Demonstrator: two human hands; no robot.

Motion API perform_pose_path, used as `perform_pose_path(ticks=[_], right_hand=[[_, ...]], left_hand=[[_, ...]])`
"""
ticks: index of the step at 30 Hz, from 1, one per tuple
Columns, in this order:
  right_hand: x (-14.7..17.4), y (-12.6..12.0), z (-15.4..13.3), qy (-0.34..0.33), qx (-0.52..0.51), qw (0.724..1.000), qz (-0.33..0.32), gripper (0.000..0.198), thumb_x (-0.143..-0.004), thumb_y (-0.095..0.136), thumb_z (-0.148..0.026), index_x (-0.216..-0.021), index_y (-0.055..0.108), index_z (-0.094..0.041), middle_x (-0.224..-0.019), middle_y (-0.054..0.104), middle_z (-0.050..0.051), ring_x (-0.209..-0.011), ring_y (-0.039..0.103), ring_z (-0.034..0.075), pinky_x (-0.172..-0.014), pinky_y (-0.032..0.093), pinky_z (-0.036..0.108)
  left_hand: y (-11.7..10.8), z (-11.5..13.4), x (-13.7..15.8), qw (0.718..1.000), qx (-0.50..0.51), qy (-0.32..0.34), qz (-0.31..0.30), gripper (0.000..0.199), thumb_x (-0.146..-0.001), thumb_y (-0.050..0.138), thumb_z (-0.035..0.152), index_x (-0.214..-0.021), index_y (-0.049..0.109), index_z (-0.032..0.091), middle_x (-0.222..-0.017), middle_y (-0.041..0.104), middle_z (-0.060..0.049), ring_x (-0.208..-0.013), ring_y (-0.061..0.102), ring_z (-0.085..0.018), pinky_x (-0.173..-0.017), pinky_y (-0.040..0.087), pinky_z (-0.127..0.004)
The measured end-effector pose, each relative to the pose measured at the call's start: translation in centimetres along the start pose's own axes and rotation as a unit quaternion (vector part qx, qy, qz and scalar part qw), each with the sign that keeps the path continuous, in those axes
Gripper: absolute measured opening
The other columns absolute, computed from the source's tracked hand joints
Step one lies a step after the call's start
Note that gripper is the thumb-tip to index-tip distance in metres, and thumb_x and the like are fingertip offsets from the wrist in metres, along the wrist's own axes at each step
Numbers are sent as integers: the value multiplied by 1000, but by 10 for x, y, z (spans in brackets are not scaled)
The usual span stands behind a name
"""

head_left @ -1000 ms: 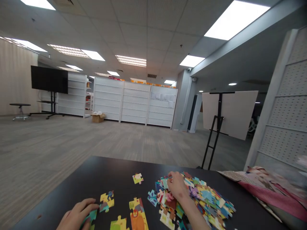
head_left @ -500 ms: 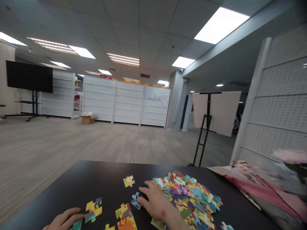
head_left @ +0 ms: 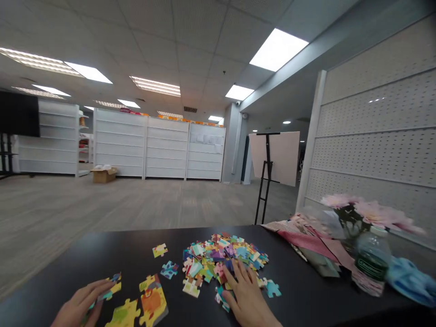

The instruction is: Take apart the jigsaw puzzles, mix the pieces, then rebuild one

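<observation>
My right hand [head_left: 244, 290] lies with spread fingers on the near side of a heaped pile of colourful jigsaw pieces [head_left: 207, 259], holding none that I can see. At the lower left, my left hand [head_left: 83, 300] has its fingers and thumb closed around a puzzle piece, mostly hidden beneath them. A yellow and teal piece [head_left: 116, 287] shows just past those fingertips. Between the hands are a joined orange and yellow section with an animal picture [head_left: 152, 299] and a yellow-green piece [head_left: 124, 314]. Farther off lie a blue piece [head_left: 169, 270] and a yellow piece [head_left: 160, 250].
On the black table's [head_left: 112, 247] right side are folded cloths [head_left: 316, 240], a clear bottle with a green label [head_left: 373, 261], pink flowers [head_left: 371, 211] and a blue cloth [head_left: 410, 279]. A teal piece [head_left: 273, 288] lies right of my right hand. Beyond stands an easel [head_left: 267, 168].
My view has turned to the right, bringing the bottle and flowers into clear sight. My right hand has shifted from the pile's left edge to its near right side. My left hand stays low at left.
</observation>
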State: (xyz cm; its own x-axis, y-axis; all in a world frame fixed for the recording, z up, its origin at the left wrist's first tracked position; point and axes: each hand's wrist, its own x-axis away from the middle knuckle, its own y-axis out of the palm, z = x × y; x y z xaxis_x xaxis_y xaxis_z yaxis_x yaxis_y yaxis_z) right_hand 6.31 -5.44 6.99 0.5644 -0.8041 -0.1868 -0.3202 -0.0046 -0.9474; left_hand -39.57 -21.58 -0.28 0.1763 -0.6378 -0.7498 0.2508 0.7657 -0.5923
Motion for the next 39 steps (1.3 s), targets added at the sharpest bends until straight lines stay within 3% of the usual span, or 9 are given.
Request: perform_pose_path(ticks=[2, 5, 10, 15, 22, 28, 33, 36, 39], right_hand=[[6, 4, 12, -13, -56, 994, 94, 53, -99, 45, -51, -144, 56, -26, -157, 44, 12, -149, 32, 36, -121, 20, 60], [9, 8, 23, -23, -169, 955, 242, 43, -98, 42, -42, -120, 72, -20, -135, 66, 13, -136, 51, 31, -117, 31, 52], [9, 4, 34, 27, -235, 917, 321, 43, -97, 30, -40, -94, 68, -21, -105, 74, 12, -104, 65, 26, -98, 46, 41], [9, -4, 41, 100, -291, 885, 350, 44, -94, 27, -44, -81, 63, -22, -90, 75, 11, -88, 68, 26, -81, 51, 35], [8, -7, 46, 124, -330, 874, 335, 43, -95, 25, -41, -81, 62, -23, -92, 74, 11, -90, 68, 25, -83, 51, 33], [9, -5, 45, 132, -311, 894, 295, 43, -95, 23, -37, -84, 62, -22, -94, 73, 11, -93, 68, 24, -84, 50, 31], [7, -15, 32, 110, -252, 923, 270, 36, -92, 33, -34, -90, 67, -20, -100, 73, 12, -99, 65, 27, -89, 46, 35], [-26, -24, 29, 76, -205, 948, 232, 29, -84, 45, -24, -96, 71, -18, -108, 73, 11, -108, 62, 28, -96, 41, 36], [-88, -31, 36, 51, -174, 974, 134, 20, -78, 56, -21, -83, 75, -19, -87, 75, 6, -86, 65, 23, -80, 44, 30]], left_hand=[[-2, 39, -2, 999, 14, 32, -38, 31, -95, 49, 45, -115, 70, 35, -120, 72, -3, -110, 69, -27, -92, 60, -39], [-4, 97, 3, 994, 7, 28, -105, 33, -98, 46, 43, -122, 67, 32, -126, 68, -6, -116, 65, -27, -98, 56, -42], [-22, 144, 13, 970, -43, 84, -225, 57, -86, 66, 55, -139, 56, 34, -145, 56, -8, -132, 52, -34, -111, 42, -55], [-31, 148, 11, 951, -65, 131, -273, 90, -64, 84, 47, -146, 48, 34, -154, 47, -9, -140, 43, -39, -119, 30, -58], [-27, 144, 11, 947, -71, 147, -275, 78, -68, 80, 48, -140, 55, 30, -152, 51, -11, -137, 47, -39, -117, 33, -57], [-26, 144, 8, 950, -78, 169, -251, 75, -72, 77, 49, -141, 54, 31, -148, 55, -9, -133, 52, -37, -116, 35, -54], [-31, 146, 15, 951, -55, 164, -257, 79, -80, 73, 50, -151, 40, 35, -153, 49, -8, -136, 49, -36, -117, 34, -55], [-28, 142, -1, 959, -37, 150, -238, 68, -95, 58, 49, -155, 30, 37, -157, 44, -5, -138, 47, -32, -114, 39, -49], [-1, 111, -60, 966, -20, 126, -225, 58, -100, 48, 48, -155, 30, 38, -156, 46, -2, -138, 47, -27, -113, 40, -43]])
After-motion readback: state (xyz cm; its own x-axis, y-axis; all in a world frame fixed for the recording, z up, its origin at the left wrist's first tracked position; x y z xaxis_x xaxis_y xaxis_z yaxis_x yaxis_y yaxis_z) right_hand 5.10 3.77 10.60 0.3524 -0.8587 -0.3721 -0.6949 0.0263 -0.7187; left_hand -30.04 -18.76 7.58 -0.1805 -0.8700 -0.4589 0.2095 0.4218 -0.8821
